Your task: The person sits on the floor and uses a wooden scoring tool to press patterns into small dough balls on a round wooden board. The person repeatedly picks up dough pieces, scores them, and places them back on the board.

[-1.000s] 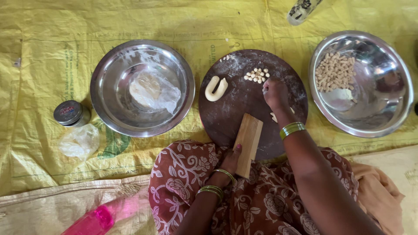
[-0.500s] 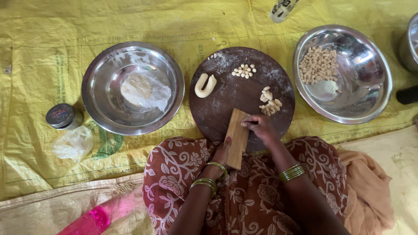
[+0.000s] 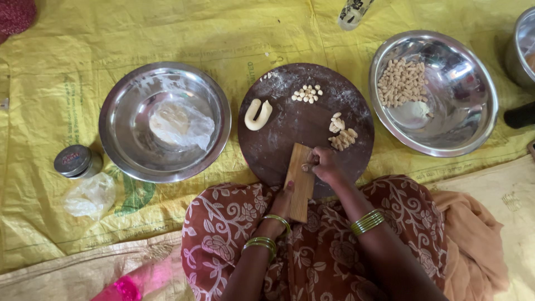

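While the yellow sheet [image 3: 167, 44] kept two steel bowls [image 3: 165, 122] beside the round board [image 3: 290, 128], her left hand [image 3: 281, 206] steadied the ridged paddle [image 3: 299, 181] from below, its grip hidden; right fingertips [image 3: 312, 164] pinched a dough bit [image 3: 305, 166] against it.

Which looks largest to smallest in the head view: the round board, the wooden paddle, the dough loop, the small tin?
1. Round board.
2. Wooden paddle, partly hidden by the left hand and right hand.
3 and 4. Small tin and dough loop: they look about alike, so no ranking.
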